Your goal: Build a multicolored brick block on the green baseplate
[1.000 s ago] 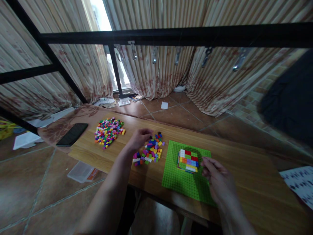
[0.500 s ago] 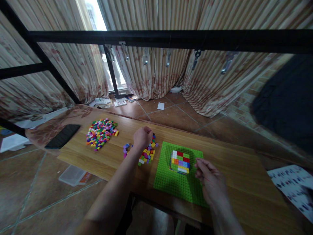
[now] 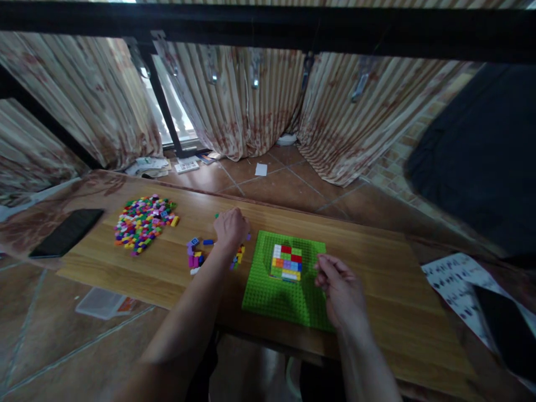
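A green studded baseplate [image 3: 288,296] lies on the wooden table [image 3: 389,285], with a small block of coloured bricks [image 3: 287,261] built on it. My left hand [image 3: 230,228] rests knuckles up on a small scatter of loose bricks [image 3: 196,255] just left of the plate, fingers curled down and hidden. My right hand [image 3: 339,287] hovers over the plate's right edge, fingers pinched together; what they hold, if anything, is too small to see.
A larger heap of coloured bricks [image 3: 142,220] lies at the table's left, with a black phone [image 3: 67,231] beyond it. A printed sheet [image 3: 460,285] lies at the right. A clear plastic box [image 3: 100,302] sits on the tiled floor. A black metal frame [image 3: 268,25] crosses overhead.
The view has dropped and shifted, so everything sits further left. My left hand has pressed down onto the small scatter, spreading bricks leftward. The right hand stays by the plate's right edge.
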{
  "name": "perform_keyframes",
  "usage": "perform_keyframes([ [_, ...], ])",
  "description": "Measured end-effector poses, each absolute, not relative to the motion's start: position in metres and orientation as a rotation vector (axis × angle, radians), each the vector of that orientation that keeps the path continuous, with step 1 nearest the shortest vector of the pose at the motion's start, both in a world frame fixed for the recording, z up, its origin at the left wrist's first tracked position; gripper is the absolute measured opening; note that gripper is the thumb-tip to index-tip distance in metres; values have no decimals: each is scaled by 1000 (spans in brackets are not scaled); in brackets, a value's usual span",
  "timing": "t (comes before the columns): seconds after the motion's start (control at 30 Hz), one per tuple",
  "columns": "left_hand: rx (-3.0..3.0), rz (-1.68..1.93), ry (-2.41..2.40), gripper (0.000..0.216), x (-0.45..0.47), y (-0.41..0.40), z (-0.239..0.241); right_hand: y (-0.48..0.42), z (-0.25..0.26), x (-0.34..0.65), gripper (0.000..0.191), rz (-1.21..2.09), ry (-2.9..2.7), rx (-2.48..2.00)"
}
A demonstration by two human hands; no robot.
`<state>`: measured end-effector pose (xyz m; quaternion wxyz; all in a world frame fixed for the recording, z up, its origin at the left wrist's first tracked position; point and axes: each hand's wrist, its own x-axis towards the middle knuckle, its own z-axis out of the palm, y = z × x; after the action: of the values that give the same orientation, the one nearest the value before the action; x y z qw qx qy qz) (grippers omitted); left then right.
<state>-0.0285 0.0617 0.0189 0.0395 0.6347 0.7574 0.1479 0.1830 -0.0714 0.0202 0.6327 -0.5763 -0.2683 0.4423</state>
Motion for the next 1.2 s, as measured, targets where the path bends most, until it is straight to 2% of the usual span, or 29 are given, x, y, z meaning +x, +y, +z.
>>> perform_keyframes([
  [0.1, 1885, 508, 2305, 27, -33, 57, 36, -71, 21, 184, 31, 1018, -589, -1293],
  [0.2, 1746, 736, 2149, 24, -37, 47, 55, -70, 22, 183, 30, 1003, -596, -1292],
  [0.33, 1431, 1091, 1465, 26, -21, 21, 72, -73, 28, 178, 24, 824, -792, -1312],
  [0.43, 1251, 1015, 1152, 24, 5, -6, 76, -80, 34, 173, 22, 704, -1065, -1285],
  [0.57, 1111, 929, 1008, 18, 33, -31, 75, -88, 36, 171, 27, 614, -1368, -1260],
  [0.83, 1094, 852, 901, 13, 40, -43, 60, -92, 35, 175, 12, 497, -1468, -1295],
  [1.2, 1324, 947, 1255, 36, -28, -13, 59, -99, 26, 177, 11, 594, -1583, -1413],
])
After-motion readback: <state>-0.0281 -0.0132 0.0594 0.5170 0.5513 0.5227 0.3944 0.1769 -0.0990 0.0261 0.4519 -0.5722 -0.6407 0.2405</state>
